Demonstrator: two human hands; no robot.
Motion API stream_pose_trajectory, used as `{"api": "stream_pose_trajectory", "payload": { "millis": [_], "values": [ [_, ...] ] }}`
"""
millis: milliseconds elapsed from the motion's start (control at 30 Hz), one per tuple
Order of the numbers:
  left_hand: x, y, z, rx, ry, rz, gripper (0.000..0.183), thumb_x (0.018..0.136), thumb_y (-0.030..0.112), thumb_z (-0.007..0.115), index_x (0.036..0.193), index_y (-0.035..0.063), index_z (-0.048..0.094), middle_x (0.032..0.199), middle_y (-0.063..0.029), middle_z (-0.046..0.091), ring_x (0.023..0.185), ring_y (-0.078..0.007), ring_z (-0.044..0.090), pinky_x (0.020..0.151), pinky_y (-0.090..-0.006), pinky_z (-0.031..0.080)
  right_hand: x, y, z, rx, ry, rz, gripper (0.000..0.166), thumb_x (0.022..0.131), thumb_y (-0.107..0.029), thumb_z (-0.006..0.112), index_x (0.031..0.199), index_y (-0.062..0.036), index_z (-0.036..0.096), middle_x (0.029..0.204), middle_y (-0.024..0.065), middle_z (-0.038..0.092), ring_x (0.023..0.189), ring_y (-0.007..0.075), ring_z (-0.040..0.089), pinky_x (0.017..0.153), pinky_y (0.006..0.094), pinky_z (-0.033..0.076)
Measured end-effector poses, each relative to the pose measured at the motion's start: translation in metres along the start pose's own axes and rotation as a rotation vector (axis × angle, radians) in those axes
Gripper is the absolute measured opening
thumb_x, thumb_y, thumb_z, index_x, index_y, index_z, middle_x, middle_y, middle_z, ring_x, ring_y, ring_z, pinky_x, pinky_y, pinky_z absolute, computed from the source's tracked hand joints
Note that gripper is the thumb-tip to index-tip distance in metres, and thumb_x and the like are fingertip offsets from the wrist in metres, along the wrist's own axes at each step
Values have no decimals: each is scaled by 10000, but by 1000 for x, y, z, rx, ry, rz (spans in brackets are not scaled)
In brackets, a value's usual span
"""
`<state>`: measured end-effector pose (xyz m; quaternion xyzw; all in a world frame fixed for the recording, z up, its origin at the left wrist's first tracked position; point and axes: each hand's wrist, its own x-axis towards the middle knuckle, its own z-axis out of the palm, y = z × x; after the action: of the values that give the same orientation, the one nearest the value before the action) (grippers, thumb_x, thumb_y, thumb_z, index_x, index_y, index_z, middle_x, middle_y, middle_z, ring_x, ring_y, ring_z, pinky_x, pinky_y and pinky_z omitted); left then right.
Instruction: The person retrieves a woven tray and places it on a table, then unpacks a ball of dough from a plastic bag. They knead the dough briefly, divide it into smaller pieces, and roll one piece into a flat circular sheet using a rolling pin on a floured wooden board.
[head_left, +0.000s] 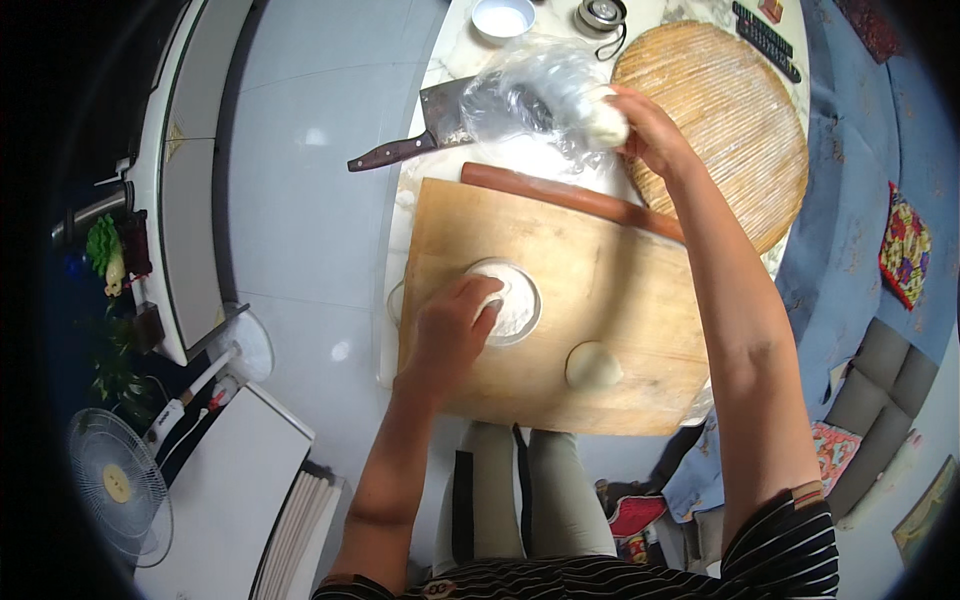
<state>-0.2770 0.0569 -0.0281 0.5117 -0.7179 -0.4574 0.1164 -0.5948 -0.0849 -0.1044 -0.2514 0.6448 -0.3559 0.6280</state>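
Note:
My right hand (654, 133) grips a whitish lump of dough (606, 124) at the edge of a clear plastic bag (536, 82). My left hand (454, 326) has its fingertips and thumb in a round bowl of white flour (517, 304). Whether anything is pinched between them is hard to make out. Both rest on a wooden board (570, 277), the bowl towards its left side. A flat round piece of dough (593, 365) lies on the board, right of my left hand. Along the board's far edge runs a brown rolling pin (555, 191), partly under my right forearm.
A cleaver (405, 148) lies beside the bag, its handle overhanging the table's left edge. At the right is a round floured slatted tray (720, 120). Farther back are a white bowl (503, 19), a lidded metal container (601, 15) and remote controls (765, 41).

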Motion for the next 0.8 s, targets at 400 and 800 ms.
{"api": "stream_pose_trajectory", "payload": {
  "millis": [400, 800],
  "values": [
    [82, 161, -37, -10, 481, 975, 621, 700, 238, 730, 1275, 113, 531, 1259, -155, 529, 1170, -340, 504, 1008, -503, 373, -145, 18, 16, 625, 39, -25, 504, 956, -383, 487, 1313, -28, 473, 1249, 139, 579, 1146, 269, 571, 894, 429, 525],
    [171, 41, 18, -913, -562, 67, 870, 690, 131, 791, 1420, 25, 330, 1316, -195, 512, 1210, -261, 524, 1025, -359, 411, -103, 16, 11, 1093, -275, -78, 419, 925, -340, 508, 1206, -32, 552, 1174, 107, 620, 1024, 237, 625, 897, 405, 524]
  ]
}}
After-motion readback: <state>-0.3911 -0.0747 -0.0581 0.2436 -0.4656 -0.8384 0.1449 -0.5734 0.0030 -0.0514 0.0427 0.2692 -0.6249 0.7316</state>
